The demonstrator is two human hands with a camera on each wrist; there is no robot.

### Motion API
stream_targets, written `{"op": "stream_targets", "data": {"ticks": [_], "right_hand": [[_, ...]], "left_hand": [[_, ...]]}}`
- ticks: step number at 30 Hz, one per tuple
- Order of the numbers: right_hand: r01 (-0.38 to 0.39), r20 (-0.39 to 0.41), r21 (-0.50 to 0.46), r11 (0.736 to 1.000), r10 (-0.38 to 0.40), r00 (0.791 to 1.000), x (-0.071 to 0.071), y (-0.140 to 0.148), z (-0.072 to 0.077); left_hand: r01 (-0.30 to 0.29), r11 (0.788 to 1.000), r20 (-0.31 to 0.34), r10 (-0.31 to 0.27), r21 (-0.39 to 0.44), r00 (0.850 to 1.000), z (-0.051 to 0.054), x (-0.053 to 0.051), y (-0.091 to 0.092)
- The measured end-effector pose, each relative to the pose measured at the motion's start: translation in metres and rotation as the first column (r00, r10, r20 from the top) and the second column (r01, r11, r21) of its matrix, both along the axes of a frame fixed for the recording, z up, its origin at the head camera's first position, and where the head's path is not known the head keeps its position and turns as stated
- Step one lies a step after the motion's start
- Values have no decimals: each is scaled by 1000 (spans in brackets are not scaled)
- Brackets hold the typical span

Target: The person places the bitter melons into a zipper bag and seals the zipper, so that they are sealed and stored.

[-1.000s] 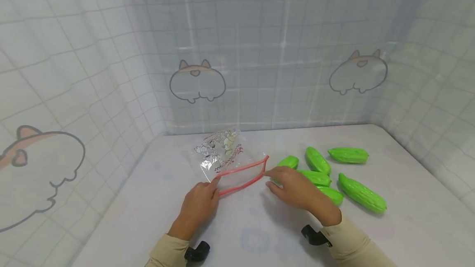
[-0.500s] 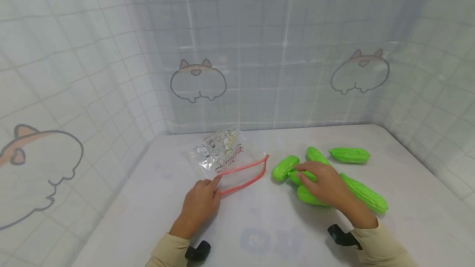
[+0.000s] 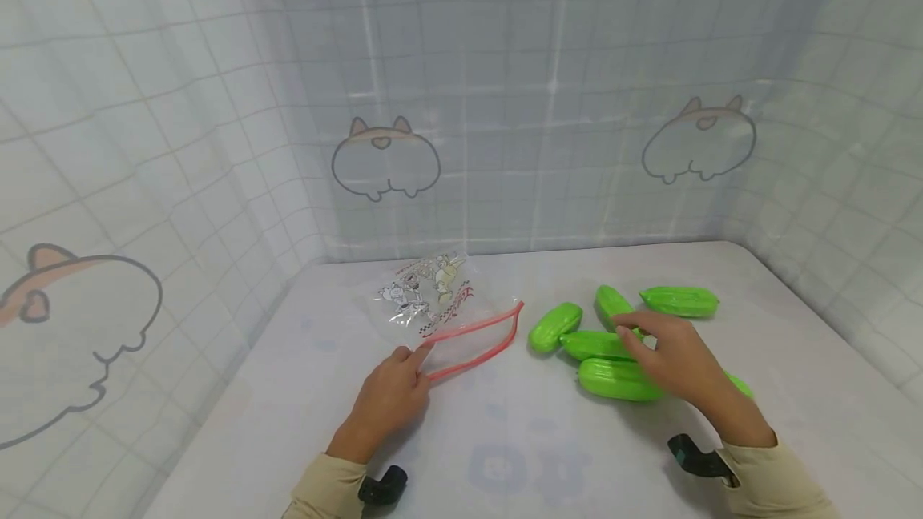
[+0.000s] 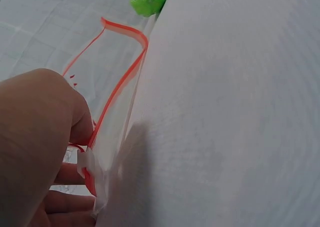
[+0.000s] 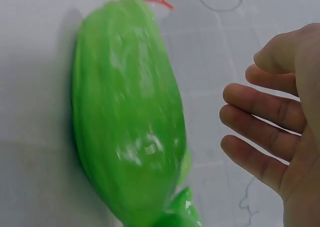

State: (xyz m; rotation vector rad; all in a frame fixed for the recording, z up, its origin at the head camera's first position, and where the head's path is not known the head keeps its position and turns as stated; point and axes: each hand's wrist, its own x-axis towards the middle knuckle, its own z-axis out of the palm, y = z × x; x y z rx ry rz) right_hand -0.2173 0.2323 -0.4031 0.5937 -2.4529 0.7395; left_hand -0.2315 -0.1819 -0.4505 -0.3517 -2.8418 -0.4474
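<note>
A clear zip bag (image 3: pixel 433 291) with printed cartoon figures lies flat, its red-edged mouth (image 3: pixel 472 363) spread apart. My left hand (image 3: pixel 389 397) pinches the left end of that mouth, at a whitish slider (image 4: pixel 86 159) seen in the left wrist view. Over the green ridged cucumbers hovers my right hand (image 3: pixel 674 359), fingers loosely bent and holding nothing. Closest below it are a front cucumber (image 3: pixel 620 380) and a middle one (image 3: pixel 594 345). The right wrist view shows a large cucumber (image 5: pixel 130 112) apart from the fingertips.
Nearest the bag lies another cucumber (image 3: pixel 555 328). Two more, one upright-angled (image 3: pixel 611 303) and one lengthwise (image 3: pixel 679 302), sit farther back. My right wrist partly hides a further cucumber (image 3: pixel 739 385). Curtain-like patterned sheets (image 3: pixel 505 102) enclose the white table (image 3: pixel 303 423).
My right hand has moved right, from beside the bag's right corner across the cucumbers. The front cucumbers are now more exposed. My left hand stays at the bag.
</note>
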Motion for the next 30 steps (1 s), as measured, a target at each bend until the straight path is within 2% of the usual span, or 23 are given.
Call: {"op": "stream_targets", "data": {"ticks": [3,9,15,21,30], "right_hand": [[23,56,-9,1000,-22,998,3,10,2],[54,38,-13,998,-53,998,7,32,1],[74,103,-10,997,-72,992,9,46,-4],[73,125,7,997,-74,989,10,56,-7],[90,268,66,994,-105,958,14,69,-11]], "left_hand": [[8,1000,-16,-9,-16,1000,0,0,-1],[31,999,-63,-33,-22,998,0,2,-1],[30,999,-89,-32,-27,996,1,4,-1],[38,999,-103,-40,-24,994,0,5,-1],[37,999,-115,-39,-26,993,-1,4,-1]]}}
